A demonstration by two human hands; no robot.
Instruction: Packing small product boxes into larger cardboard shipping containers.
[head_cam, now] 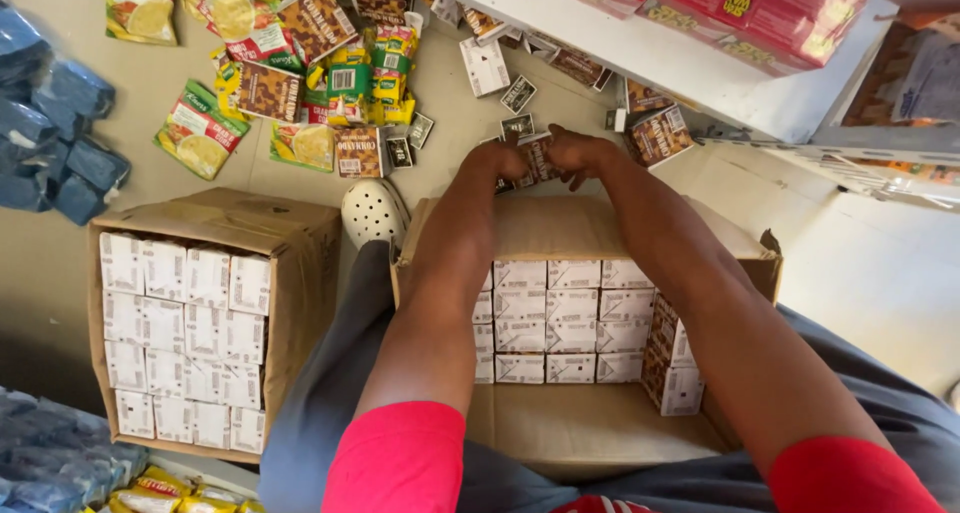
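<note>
Between both hands, small brown patterned box.

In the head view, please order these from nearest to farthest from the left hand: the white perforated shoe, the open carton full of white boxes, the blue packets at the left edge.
From the left hand:
1. White perforated shoe, just lower left of the hand, on the floor.
2. Open carton of white boxes, farther left and lower.
3. Blue packets, at the far left edge.

Matt brown cardboard box, seemingly glossy plastic sachets
</note>
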